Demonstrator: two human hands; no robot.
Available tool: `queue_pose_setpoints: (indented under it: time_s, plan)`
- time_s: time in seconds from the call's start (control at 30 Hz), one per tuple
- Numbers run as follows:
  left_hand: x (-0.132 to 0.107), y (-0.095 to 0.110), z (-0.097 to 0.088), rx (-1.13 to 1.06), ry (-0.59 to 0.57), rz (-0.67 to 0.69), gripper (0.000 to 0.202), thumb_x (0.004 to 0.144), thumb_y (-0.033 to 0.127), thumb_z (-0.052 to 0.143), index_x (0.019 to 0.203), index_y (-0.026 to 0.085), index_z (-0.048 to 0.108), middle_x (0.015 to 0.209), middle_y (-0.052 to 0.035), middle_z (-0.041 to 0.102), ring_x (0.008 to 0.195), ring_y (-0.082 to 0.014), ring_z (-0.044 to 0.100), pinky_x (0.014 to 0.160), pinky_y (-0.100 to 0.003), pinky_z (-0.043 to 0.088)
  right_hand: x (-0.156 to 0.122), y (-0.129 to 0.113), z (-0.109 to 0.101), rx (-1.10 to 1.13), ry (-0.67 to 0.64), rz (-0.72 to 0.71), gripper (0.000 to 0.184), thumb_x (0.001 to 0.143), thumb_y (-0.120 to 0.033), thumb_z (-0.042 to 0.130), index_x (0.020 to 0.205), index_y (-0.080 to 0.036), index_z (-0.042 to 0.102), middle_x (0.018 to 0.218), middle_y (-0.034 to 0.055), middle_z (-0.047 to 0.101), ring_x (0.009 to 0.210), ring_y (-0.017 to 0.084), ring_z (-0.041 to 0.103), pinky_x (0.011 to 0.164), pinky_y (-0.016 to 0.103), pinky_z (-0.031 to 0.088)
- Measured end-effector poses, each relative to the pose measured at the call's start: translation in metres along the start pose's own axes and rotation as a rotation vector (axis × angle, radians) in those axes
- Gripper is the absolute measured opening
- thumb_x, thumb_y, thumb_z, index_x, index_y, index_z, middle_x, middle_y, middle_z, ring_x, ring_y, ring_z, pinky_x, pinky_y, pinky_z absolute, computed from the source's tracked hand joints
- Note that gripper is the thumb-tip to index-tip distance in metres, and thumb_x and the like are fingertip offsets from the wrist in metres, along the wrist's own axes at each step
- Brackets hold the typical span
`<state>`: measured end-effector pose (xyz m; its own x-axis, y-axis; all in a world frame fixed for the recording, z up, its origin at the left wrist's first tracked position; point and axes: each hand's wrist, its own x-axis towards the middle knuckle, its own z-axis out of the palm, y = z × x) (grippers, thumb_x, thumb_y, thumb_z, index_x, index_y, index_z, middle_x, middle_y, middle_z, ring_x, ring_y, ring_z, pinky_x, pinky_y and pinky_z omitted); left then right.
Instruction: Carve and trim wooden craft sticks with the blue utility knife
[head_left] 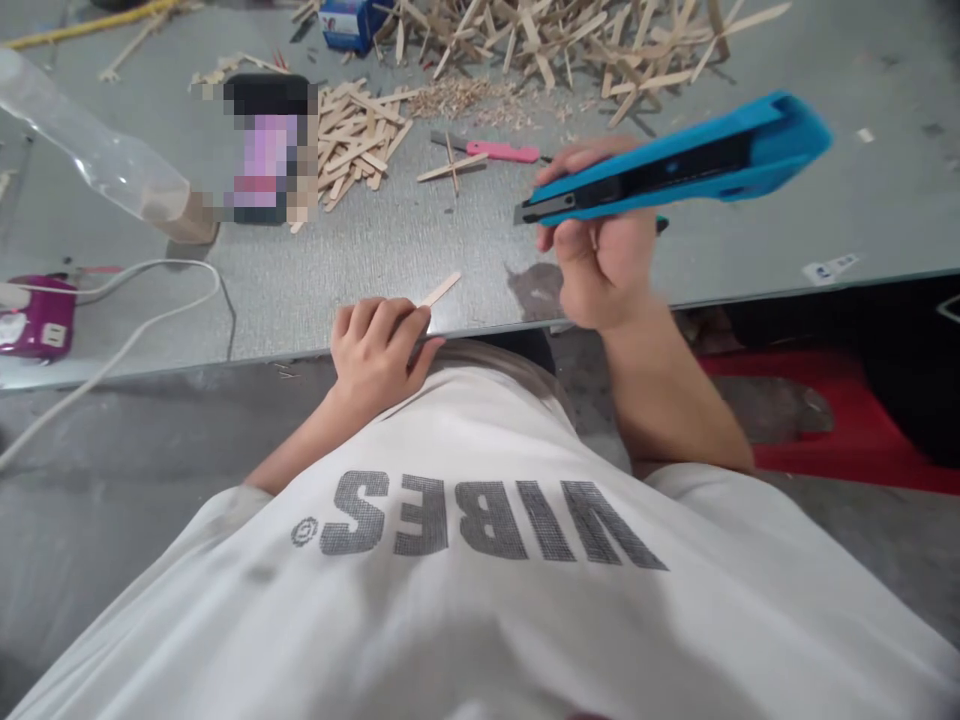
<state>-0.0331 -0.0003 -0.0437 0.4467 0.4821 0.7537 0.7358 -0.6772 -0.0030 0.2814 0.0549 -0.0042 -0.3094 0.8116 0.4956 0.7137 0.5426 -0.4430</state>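
Note:
At the table's front edge, my left hand (382, 350) is closed over one end of a wooden craft stick (441, 290), whose other end sticks out to the right along the tabletop. My right hand (600, 250) is raised above the table and wrapped round a blue utility knife (675, 165). The knife's short blade tip points left, and its wide end points up to the right. Beyond the hands lie two crossed sticks (452, 167) and a pink craft knife (502, 151).
A pile of craft sticks (360, 140) lies beside a blurred-out phone (262, 160). Farther back are wood shavings (450, 98), assembled sticks (540, 40) and a blue box (349, 22). On the left are a plastic bottle (112, 160), a purple power socket (41, 315) and a white cable (157, 310).

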Motion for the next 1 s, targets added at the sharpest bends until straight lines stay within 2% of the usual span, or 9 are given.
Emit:
queue_pose_setpoints:
  time_s: [0.07, 0.13, 0.2, 0.3, 0.4, 0.53, 0.7, 0.83, 1.0]
  plan:
    - [-0.001, 0.004, 0.005, 0.01, -0.038, -0.057, 0.04, 0.116, 0.06, 0.067, 0.127, 0.026, 0.084, 0.114, -0.0158, 0.085, 0.104, -0.0344, 0.072, 0.091, -0.05, 0.042, -0.003, -0.011, 0.016, 0.148, 0.116, 0.132, 0.048, 0.121, -0.058, 0.038, 0.162, -0.038, 0.053, 0.165, 0.0154, 0.064, 0.116, 0.031, 0.079, 0.092, 0.052, 0.071]
    - [-0.001, 0.006, 0.008, 0.016, -0.076, -0.102, 0.047, 0.117, 0.065, 0.062, 0.131, 0.026, 0.085, 0.12, -0.0179, 0.085, 0.106, -0.0361, 0.072, 0.093, -0.051, 0.043, 0.0, -0.024, 0.027, 0.358, 0.179, 0.127, 0.045, 0.118, -0.072, 0.045, 0.143, -0.037, 0.059, 0.151, 0.0118, 0.071, 0.091, 0.024, 0.074, 0.079, 0.046, 0.069]
    - [0.0, 0.008, 0.01, 0.02, -0.111, -0.122, 0.052, 0.117, 0.068, 0.058, 0.133, 0.026, 0.085, 0.124, -0.019, 0.085, 0.108, -0.0371, 0.073, 0.095, -0.053, 0.044, 0.007, -0.037, 0.031, 0.578, 0.239, 0.114, 0.047, 0.11, -0.079, 0.064, 0.124, -0.035, 0.055, 0.131, 0.0056, 0.074, 0.07, 0.017, 0.062, 0.063, 0.039, 0.062]
    - [0.001, 0.008, 0.011, 0.039, -0.153, -0.13, 0.063, 0.117, 0.077, 0.05, 0.133, 0.027, 0.085, 0.125, -0.0197, 0.085, 0.11, -0.0384, 0.073, 0.095, -0.054, 0.046, 0.015, -0.053, 0.033, 0.758, 0.325, 0.244, 0.06, 0.095, -0.074, 0.086, 0.107, -0.034, 0.044, 0.11, -0.003, 0.07, 0.055, 0.011, 0.042, 0.048, 0.036, 0.046]
    - [-0.001, 0.004, 0.016, 0.053, -0.212, -0.142, 0.077, 0.113, 0.089, 0.046, 0.139, 0.027, 0.084, 0.127, -0.021, 0.084, 0.112, -0.0396, 0.074, 0.095, -0.054, 0.048, 0.017, -0.059, 0.035, 0.821, 0.373, 0.366, 0.062, 0.094, -0.074, 0.086, 0.101, -0.035, 0.039, 0.096, -0.0061, 0.063, 0.052, 0.012, 0.036, 0.044, 0.037, 0.038]
    - [-0.011, -0.005, 0.029, 0.12, -0.18, -0.149, 0.077, 0.112, 0.091, 0.046, 0.135, 0.03, 0.087, 0.118, -0.0207, 0.085, 0.104, -0.039, 0.075, 0.087, -0.052, 0.047, 0.014, -0.053, 0.039, 0.899, 0.397, 0.321, 0.065, 0.096, -0.089, 0.08, 0.101, -0.035, 0.045, 0.081, -0.0079, 0.05, 0.051, 0.014, 0.046, 0.047, 0.037, 0.044]
    - [-0.02, -0.013, 0.039, 0.178, -0.03, 0.005, 0.056, 0.115, 0.075, 0.057, 0.129, 0.032, 0.09, 0.1, -0.0154, 0.085, 0.093, -0.0346, 0.075, 0.081, -0.049, 0.044, 0.01, -0.049, 0.048, 0.8, 0.206, 0.329, 0.088, 0.094, -0.117, 0.046, 0.103, -0.031, 0.064, 0.065, -0.006, 0.05, 0.053, 0.015, 0.053, 0.048, 0.032, 0.043]
    - [-0.023, -0.014, 0.037, 0.133, -0.017, -0.035, 0.056, 0.117, 0.071, 0.055, 0.133, 0.031, 0.09, 0.098, -0.0164, 0.083, 0.095, -0.0355, 0.074, 0.082, -0.05, 0.043, 0.004, -0.055, 0.05, 0.776, 0.117, 0.275, 0.085, 0.098, -0.111, 0.052, 0.107, -0.029, 0.072, 0.073, -0.0022, 0.067, 0.062, 0.017, 0.07, 0.056, 0.031, 0.054]
    - [-0.023, -0.014, 0.036, 0.023, -0.211, -0.15, 0.054, 0.117, 0.067, 0.052, 0.139, 0.034, 0.089, 0.112, -0.0186, 0.083, 0.105, -0.0377, 0.075, 0.088, -0.053, 0.045, 0.002, -0.056, 0.04, 0.571, 0.085, 0.182, 0.056, 0.107, -0.085, 0.074, 0.103, -0.03, 0.078, 0.083, 0.0003, 0.076, 0.08, 0.022, 0.077, 0.082, 0.039, 0.069]
